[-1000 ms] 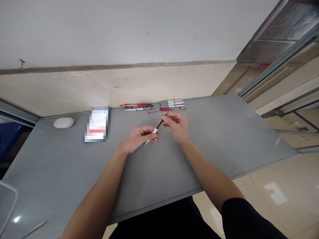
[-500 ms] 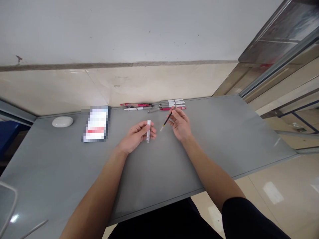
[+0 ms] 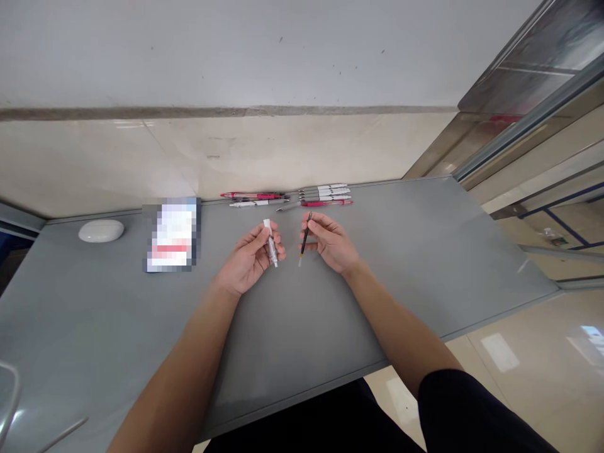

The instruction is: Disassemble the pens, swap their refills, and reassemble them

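A white and clear pen barrel (image 3: 272, 246) is pinched between the thumb and fingers of my left hand (image 3: 250, 257), its white end upward. My right hand (image 3: 333, 243) grips a dark pen refill (image 3: 304, 239) near its top; the lower end, yellowish then clear, points down toward the table. Barrel and refill are apart, with a small gap between the hands. Beyond them lie white and grey pens (image 3: 325, 190), a red pen (image 3: 328, 202) and a grey pen part with a metal tip (image 3: 289, 206). Further left are another red pen (image 3: 250, 195) and a white pen (image 3: 250, 204).
On the grey table (image 3: 292, 340), a phone with a blurred screen (image 3: 172, 236) lies to the left. Beside it is a white rounded case (image 3: 100, 231). A tiled wall (image 3: 283, 145) borders the back edge. A pale cable (image 3: 14, 396) shows at lower left.
My right hand has moved left, bringing the refill closer to the barrel and more upright. The barrel in my left hand has tilted slightly. The whole view has shifted a little.
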A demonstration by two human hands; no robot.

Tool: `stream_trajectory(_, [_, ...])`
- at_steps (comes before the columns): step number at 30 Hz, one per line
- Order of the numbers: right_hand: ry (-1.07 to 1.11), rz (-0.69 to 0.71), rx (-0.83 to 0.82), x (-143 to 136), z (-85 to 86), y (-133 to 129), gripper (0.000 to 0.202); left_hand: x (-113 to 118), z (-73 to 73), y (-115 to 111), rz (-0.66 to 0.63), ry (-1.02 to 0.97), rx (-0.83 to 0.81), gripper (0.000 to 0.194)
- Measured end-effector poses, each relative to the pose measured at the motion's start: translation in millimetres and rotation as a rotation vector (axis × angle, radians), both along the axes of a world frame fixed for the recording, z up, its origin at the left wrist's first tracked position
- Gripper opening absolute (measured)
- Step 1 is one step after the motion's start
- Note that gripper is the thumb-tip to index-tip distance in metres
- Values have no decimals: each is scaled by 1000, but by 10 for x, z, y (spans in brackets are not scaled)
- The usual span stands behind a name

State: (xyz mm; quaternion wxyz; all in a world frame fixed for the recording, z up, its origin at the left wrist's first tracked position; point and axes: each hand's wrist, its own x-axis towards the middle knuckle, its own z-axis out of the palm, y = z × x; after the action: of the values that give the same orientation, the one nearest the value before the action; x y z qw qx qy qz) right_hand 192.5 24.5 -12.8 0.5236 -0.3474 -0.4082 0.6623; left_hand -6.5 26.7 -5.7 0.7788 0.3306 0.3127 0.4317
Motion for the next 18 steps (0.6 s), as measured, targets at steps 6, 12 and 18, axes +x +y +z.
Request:
stream_trajectory(6, [20,57,-9,-2,16,12,19,-4,-5,36,22,10,21,15])
stream_trajectory(12, [28,98,11,2,13,33,19,-1,15,41,46,6,0,15])
stream_trajectory(18, [27,119,20,7,9,34,16,14,10,47,62,-16,-15,17])
